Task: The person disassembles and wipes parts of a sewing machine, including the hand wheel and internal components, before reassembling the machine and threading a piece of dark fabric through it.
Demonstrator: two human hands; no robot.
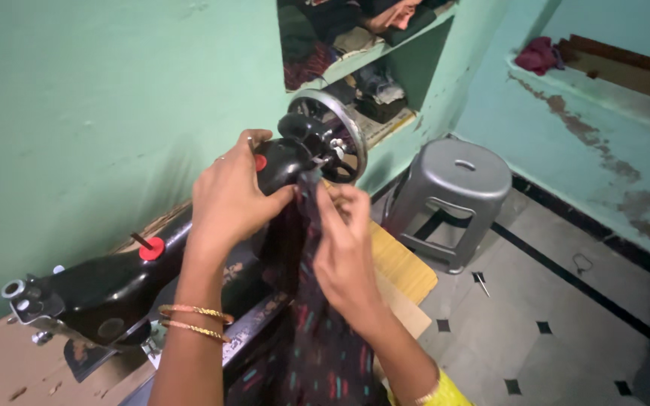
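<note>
1. The left hand (pixel 231 197) curls over the rounded right end of the black sewing machine (pixel 114 289), fingers closed loosely around the casing beside a small red knob (pixel 261 162); a ring sits on 1 finger and 2 gold bangles (pixel 193 319) circle the wrist.
2. The right hand (pixel 344 252) is just beside it, fingers pinched together on the upper edge of a dark patterned cloth (pixel 310 346); whether a thread is also held cannot be told.
3. At the far left, the machine's needle end with its metal fittings hangs over the wooden desk (pixel 1 361), and a red spool pin cap (pixel 152 248) stands on top of the arm.
4. The cloth hangs down from the pinching fingers, draped over the machine bed and the person's lap, showing red and teal marks on black.
5. The chromed handwheel (pixel 330 135) rises just above both hands, close to the green wall.
6. Behind the wheel, a wall niche (pixel 385 60) holds folded clothes on its shelves.
7. Right of the desk, a grey plastic stool (pixel 453 199) stands on the tiled floor.
8. At the far right, a maroon cloth (pixel 538 54) lies on a ledge, well apart from the hands.
</note>
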